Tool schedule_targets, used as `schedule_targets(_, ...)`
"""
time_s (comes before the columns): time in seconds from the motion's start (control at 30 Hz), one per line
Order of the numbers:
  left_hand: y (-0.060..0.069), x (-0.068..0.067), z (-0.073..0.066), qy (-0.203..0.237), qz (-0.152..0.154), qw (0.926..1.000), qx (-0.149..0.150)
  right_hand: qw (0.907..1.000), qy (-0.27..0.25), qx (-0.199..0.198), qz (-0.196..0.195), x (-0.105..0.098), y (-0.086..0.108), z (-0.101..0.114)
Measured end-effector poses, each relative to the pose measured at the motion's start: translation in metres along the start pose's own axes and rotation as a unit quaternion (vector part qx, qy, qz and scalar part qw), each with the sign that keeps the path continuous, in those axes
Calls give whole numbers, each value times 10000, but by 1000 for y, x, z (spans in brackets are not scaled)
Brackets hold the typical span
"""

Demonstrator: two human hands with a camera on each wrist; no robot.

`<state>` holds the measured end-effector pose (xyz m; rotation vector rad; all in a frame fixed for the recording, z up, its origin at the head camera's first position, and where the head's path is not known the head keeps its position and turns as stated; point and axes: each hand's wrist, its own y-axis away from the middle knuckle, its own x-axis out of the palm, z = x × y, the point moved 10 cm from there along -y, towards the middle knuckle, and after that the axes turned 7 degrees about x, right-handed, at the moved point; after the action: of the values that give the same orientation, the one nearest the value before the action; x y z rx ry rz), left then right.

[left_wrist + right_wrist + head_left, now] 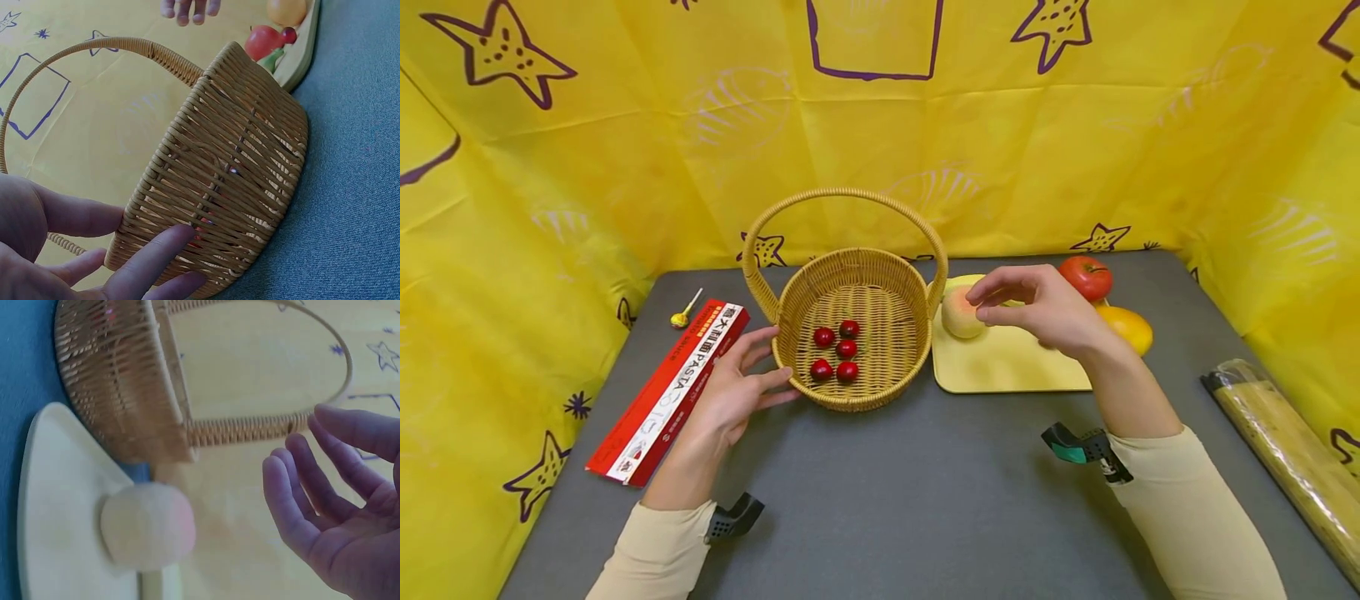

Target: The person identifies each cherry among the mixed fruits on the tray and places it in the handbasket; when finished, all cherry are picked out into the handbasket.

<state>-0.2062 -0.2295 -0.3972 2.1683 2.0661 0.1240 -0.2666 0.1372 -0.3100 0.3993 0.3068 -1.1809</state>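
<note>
My left hand (pixel 739 385) touches the near left side of the woven basket (pixel 857 400), its extended fingers resting against the rim and outer wall in the left wrist view. Inside the basket lie several small dark red cherries (pixel 846 349). A pale peach with a pink top (pixel 960 317) sits at the left end of the yellow tray (pixel 992 371). Just right of the peach, my right hand (pixel 1048 310) hovers over the tray with loosely bent fingers. The right wrist view shows that hand (pixel 340 506) apart from the peach (pixel 150 526), holding nothing.
A red apple (pixel 1086 278) and a yellow fruit (pixel 1126 330) are at the tray's right end; a green item (pixel 271 60) shows in the left wrist view. Left are a pasta box (pixel 670 392) and a lollipop (pixel 681 318). A clear-wrapped package (pixel 1285 454) lies far right.
</note>
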Motion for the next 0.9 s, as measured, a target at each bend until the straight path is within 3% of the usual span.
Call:
schedule_targets(0.17, 1, -1, 1, -17, -14, 10000, -17, 9992, -55, 345, -170, -13, 8, -17)
schedule_targets(0.47, 1, -1, -1, -27, 8, 10000, 9, 9954, -233, 388, -848, -36, 14, -41)
schedule_targets(0.9, 0, 1, -2, 12, 19, 10000, 4, 9866, 393, 563, -1478, -60, 21, -74)
